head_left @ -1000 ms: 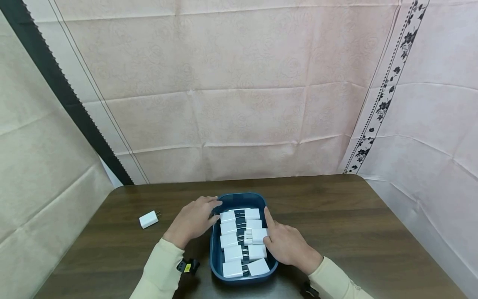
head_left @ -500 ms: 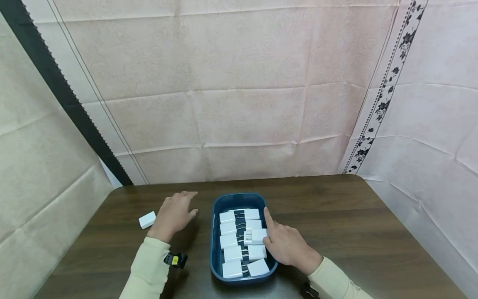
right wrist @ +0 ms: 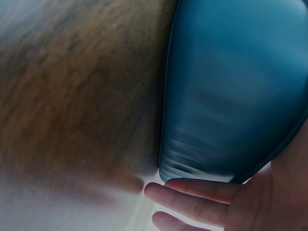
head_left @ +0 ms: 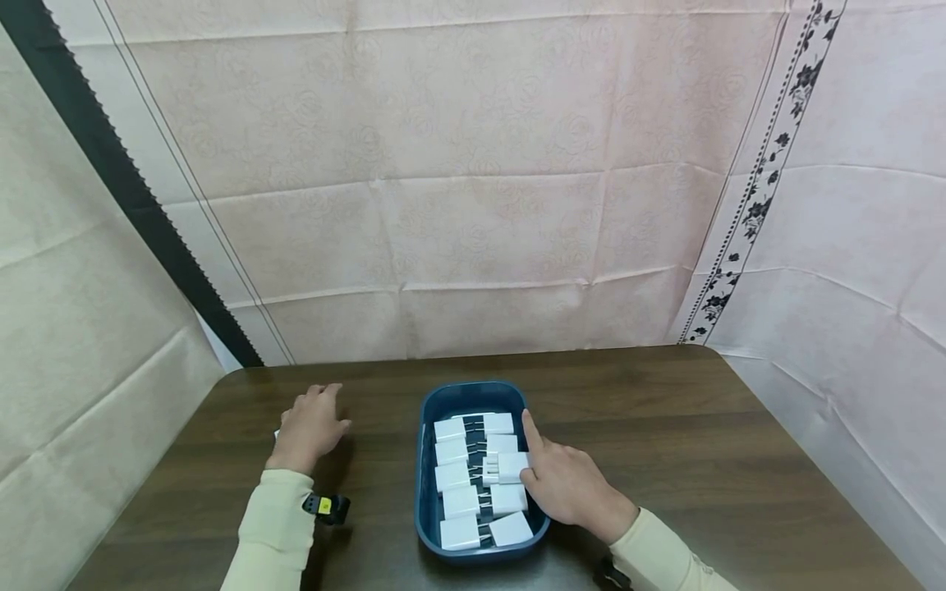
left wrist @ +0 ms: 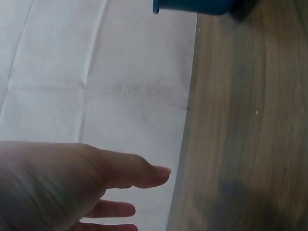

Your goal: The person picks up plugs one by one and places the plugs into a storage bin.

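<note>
A dark blue tray (head_left: 424, 492) holds two columns of white plug adapters (head_left: 460, 501), most with their metal prongs facing the middle. My right hand (head_left: 572, 484) holds the tray's right rim, index finger along the edge and thumb over it beside an adapter. In the right wrist view, its other fingers (right wrist: 192, 202) lie at the tray's outer wall. To the left, my left hand (head_left: 306, 427) hovers over the table, fingers spread and nothing between them. A single white adapter (head_left: 277, 433) lies behind that hand, almost wholly hidden by it.
The brown wooden table (head_left: 702, 460) extends to both sides of the tray. Pale cloth (head_left: 473, 205) hangs behind it and along both sides. Both wrists wear small black devices, the left one (head_left: 325, 507) marked with yellow.
My left hand has left the tray's left rim and moved left, over the lone adapter, covering most of it. The right hand and tray have stayed put.
</note>
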`<state>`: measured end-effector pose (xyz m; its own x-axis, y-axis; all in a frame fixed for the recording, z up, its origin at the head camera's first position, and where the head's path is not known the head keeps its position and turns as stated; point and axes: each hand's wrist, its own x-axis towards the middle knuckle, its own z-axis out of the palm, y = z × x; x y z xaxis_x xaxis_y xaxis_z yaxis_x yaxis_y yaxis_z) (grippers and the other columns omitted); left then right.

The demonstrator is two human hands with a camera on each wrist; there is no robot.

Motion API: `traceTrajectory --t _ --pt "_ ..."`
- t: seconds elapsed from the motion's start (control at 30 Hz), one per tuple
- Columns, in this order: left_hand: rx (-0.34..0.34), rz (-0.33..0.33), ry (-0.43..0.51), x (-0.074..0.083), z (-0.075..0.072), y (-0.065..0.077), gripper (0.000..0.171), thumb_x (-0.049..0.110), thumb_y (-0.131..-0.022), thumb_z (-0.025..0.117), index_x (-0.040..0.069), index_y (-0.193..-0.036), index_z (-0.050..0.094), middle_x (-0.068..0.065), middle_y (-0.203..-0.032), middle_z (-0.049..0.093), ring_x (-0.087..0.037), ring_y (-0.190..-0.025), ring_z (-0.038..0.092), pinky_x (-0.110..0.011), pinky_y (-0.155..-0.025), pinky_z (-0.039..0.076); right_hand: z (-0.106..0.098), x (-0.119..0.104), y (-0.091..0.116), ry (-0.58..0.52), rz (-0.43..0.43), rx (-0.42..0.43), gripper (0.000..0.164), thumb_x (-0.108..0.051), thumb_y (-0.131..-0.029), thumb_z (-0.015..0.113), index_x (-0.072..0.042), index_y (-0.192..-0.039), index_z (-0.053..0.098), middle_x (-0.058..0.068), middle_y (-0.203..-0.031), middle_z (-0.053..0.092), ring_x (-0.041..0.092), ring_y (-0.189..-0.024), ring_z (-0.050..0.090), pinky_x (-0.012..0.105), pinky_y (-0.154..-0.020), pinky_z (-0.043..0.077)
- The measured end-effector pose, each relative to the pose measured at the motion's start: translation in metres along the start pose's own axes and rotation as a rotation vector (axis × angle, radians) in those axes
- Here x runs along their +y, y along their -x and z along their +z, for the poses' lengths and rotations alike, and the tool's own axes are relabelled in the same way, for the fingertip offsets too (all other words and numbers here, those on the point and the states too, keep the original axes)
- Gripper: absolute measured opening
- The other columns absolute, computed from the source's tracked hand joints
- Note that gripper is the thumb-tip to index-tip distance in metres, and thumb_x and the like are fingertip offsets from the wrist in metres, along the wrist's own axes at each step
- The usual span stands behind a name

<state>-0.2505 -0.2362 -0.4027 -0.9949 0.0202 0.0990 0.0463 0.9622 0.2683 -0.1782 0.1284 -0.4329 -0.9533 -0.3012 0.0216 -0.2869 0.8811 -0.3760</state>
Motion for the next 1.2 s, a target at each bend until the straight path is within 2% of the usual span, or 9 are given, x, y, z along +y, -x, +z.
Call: traceTrajectory --t 0.13,0.27,0.5,0.7,0.87,1.03,1.2 --pt "0.007 -0.04 0.02 -0.009 -0.001 0.001 0.06 0.014 -0.091 0.07 -0.008 -0.142 0.047 -0.039 -0.137 0.05 -0.057 -0.119 0.054 -0.071 -0.092 0.046 0.001 0.0 0.0 0.001 -0.002 -0.002 0.075 -0.029 -0.1 0.054 -0.002 -0.161 0.018 0.018 -0.15 0.053 0.021 -0.104 0.067 0.044 -0.088 0.056" --pt "0.0 -0.08 0.024 -0.017 -0.001 0.002 0.06 0.014 -0.09 0.07 -0.011 -0.14 0.048 -0.04 -0.133 0.051 -0.057 -0.117 0.054 -0.072 -0.09 0.046 0.0 0.0 -0.001 -0.002 -0.003 -0.001 0.076 -0.028 -0.1 0.055 -0.002 -0.161 0.018 0.018 -0.151 0.053 0.022 -0.105 0.067 0.044 -0.087 0.056" --pt "-0.057 -0.154 0.029 -0.024 -0.002 0.003 0.052 0.008 -0.089 0.068 -0.014 -0.133 0.051 -0.043 -0.126 0.051 -0.056 -0.111 0.051 -0.068 -0.084 0.05 0.001 0.0 -0.001 -0.006 0.0 -0.003 0.076 -0.028 -0.1 0.055 -0.002 -0.161 0.018 0.018 -0.151 0.052 0.023 -0.105 0.067 0.044 -0.086 0.056" --pt "-0.096 -0.169 0.029 -0.028 -0.001 0.003 0.047 0.006 -0.09 0.067 -0.013 -0.13 0.054 -0.043 -0.124 0.051 -0.057 -0.109 0.053 -0.065 -0.082 0.052 0.001 0.0 -0.001 0.006 0.0 0.001 0.077 -0.029 -0.1 0.055 -0.002 -0.161 0.017 0.018 -0.15 0.053 0.021 -0.099 0.067 0.037 -0.077 0.053" --pt "-0.11 -0.173 0.024 -0.032 0.0 0.003 0.038 0.003 -0.09 0.067 -0.013 -0.124 0.058 -0.041 -0.118 0.054 -0.054 -0.105 0.055 -0.062 -0.077 0.053 0.001 0.0 -0.001 0.002 0.0 -0.001 0.077 -0.029 -0.1 0.055 -0.003 -0.161 0.017 0.018 -0.151 0.053 0.021 -0.1 0.067 0.039 -0.079 0.054" --pt "-0.138 -0.188 0.027 -0.035 0.0 0.002 0.027 0.001 -0.092 0.063 -0.013 -0.116 0.061 -0.036 -0.107 0.059 -0.044 -0.089 0.059 -0.051 -0.068 0.053 0.001 0.001 -0.001 0.004 0.001 -0.001 0.076 -0.029 -0.1 0.055 -0.002 -0.161 0.017 0.018 -0.15 0.053 0.021 -0.102 0.067 0.04 -0.08 0.055" --pt "-0.168 -0.19 0.028 -0.039 0.003 0.001 0.019 -0.004 -0.092 0.058 -0.01 -0.11 0.064 -0.028 -0.097 0.063 -0.033 -0.076 0.058 -0.042 -0.062 0.05 0.0 0.001 -0.001 0.005 -0.003 0.003 0.076 -0.029 -0.101 0.055 -0.002 -0.161 0.017 0.018 -0.149 0.054 0.02 -0.099 0.067 0.038 -0.077 0.054"
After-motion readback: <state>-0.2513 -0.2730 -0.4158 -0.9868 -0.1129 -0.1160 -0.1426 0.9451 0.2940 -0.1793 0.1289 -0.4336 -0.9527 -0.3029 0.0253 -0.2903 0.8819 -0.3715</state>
